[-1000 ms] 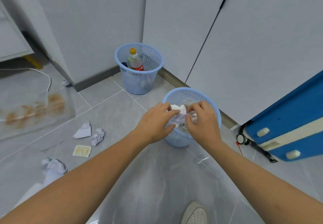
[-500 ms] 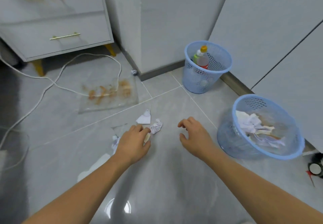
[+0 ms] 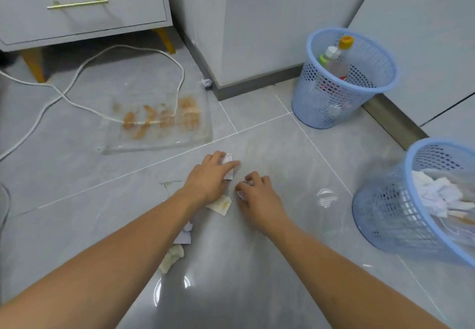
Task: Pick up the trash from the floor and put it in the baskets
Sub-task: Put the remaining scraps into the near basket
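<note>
Reaching down to the grey tiled floor [image 3: 257,264], both hands work at the trash. The left hand [image 3: 208,178] lies over a white paper scrap [image 3: 228,164], with its fingers [image 3: 226,166] curled around the edge of it, so it looks like it is pinching the scrap. The right hand [image 3: 258,195] is just beside the left hand, and its fingers are bent around a small crumpled paper ball [image 3: 241,195]. Only a bit of the ball shows under the hand.

More trash sits near the left hand. A flat yellowish wrapper [image 3: 221,205] lies on the floor just under the left wrist. A pale purple paper piece [image 3: 183,236] peeks out beside the left forearm, and a cream crumpled wad [image 3: 172,256] lies just past that.

Off to the side of the right hand, well apart from it, stands a blue basket [image 3: 385,215] full of white crumpled papers [image 3: 437,195]. A second blue basket [image 3: 334,107] stands farther away from the hands by the wall, with plastic bottles [image 3: 336,64] standing in it.

Past the left hand lies a clear plastic sheet [image 3: 159,123] with orange stains. A white cable [image 3: 77,77] runs over it. A tiny paper ball [image 3: 206,82] rests at the wall corner, and a grey drawer cabinet [image 3: 82,7] stands beyond the cable.
</note>
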The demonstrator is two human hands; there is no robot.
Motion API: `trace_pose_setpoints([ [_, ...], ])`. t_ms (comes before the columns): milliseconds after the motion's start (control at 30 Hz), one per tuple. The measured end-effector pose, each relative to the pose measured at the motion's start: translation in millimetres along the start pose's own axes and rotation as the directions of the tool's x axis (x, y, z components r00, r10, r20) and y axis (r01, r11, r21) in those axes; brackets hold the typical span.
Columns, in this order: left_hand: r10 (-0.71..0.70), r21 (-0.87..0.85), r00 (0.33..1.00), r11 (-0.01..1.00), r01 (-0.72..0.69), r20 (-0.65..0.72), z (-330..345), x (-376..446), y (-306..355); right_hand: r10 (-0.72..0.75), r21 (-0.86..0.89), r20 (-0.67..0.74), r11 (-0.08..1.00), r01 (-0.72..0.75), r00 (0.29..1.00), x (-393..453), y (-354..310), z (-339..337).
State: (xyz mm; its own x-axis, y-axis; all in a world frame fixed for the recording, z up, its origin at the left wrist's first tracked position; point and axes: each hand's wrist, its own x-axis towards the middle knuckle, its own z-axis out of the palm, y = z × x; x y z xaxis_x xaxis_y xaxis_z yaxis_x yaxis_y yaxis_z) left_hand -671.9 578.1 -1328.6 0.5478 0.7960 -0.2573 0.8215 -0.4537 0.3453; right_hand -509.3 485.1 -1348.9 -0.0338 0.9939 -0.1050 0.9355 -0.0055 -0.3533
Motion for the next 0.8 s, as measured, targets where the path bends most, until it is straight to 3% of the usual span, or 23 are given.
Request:
trace_pose_setpoints([
  [67, 0.011, 0.033, 1.0, 0.999, -0.012, 0.023, 7.8, 4.2, -0.3, 0.01, -0.018, -0.018, 1.0, -0.01, 1.0, -2.7, 10.2, -0.5],
  [233, 0.034, -0.106, 0.993, 0.993, -0.045, -0.109, 9.6, -3.8, 8.4, 0.047, 0.035, -0.09, 0.998, -0.044, 0.995, -21.2, 32.5, -22.9],
  [367, 0.151, -0.101, 0.965, 0.979, -0.176, -0.216, -9.5, -5.0, 39.2, 0.08, 0.097, -0.231, 0.994, -0.059, 0.97, -50.6, 33.3, -76.7],
  [700, 0.457, -0.222, 0.792, 0.791, -0.57, -0.405, -95.1, -17.4, 253.6, 0.162, 0.049, -0.575, 0.985, -0.164, 0.802, -160.3, 87.9, -243.9],
  [800, 0.533, -0.211, 0.751, 0.742, -0.636, -0.389, -95.2, -20.8, 312.7, 0.226, 0.062, -0.629, 0.968, -0.241, 0.744, -190.4, 118.5, -266.9],
])
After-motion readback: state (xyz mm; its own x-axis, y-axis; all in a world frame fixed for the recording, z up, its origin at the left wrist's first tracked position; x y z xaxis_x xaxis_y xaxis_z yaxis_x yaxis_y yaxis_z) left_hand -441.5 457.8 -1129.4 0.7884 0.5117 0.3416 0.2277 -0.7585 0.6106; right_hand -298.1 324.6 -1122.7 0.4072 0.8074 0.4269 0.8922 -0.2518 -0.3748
